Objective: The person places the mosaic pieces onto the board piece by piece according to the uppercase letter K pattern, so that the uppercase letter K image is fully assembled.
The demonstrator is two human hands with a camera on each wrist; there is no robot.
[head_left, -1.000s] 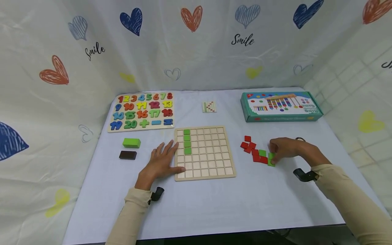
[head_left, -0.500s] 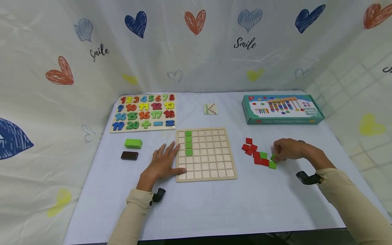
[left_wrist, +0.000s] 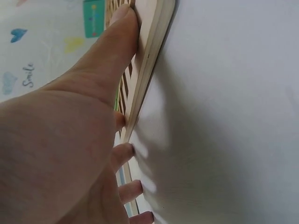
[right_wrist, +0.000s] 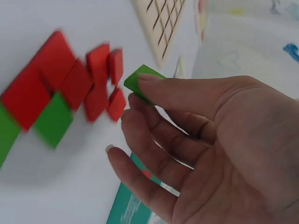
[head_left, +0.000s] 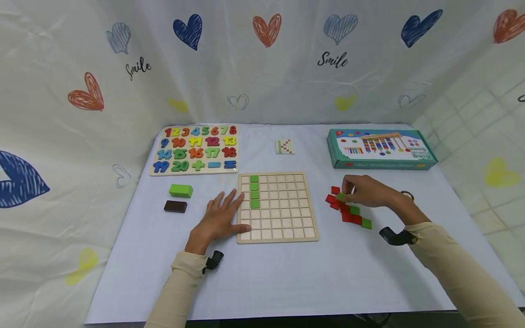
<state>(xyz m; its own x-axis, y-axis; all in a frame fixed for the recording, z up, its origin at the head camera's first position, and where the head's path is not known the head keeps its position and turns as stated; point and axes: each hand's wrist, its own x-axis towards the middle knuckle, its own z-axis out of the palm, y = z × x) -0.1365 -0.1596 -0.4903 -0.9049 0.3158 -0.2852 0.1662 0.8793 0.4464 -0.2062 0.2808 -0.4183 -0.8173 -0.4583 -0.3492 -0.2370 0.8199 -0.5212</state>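
Observation:
A pale wooden grid board lies mid-table, with several green square tiles in its second column. My left hand rests at the board's left edge, thumb on the frame and fingers spread along the side. In the right wrist view, my right hand pinches one green tile between thumb and index finger, lifted off the cloth. Below and beside it are several loose red tiles and two loose green tiles, one of them a green tile at the near end.
At the back left lies a number puzzle board. A small patterned card sits behind the grid board, and a teal toy box stands back right. Left of the grid are a green block and a dark brown block.
My right hand has picked up a green tile from the near end of the pile and moved it left, over the red tiles. The left hand stays on the board.

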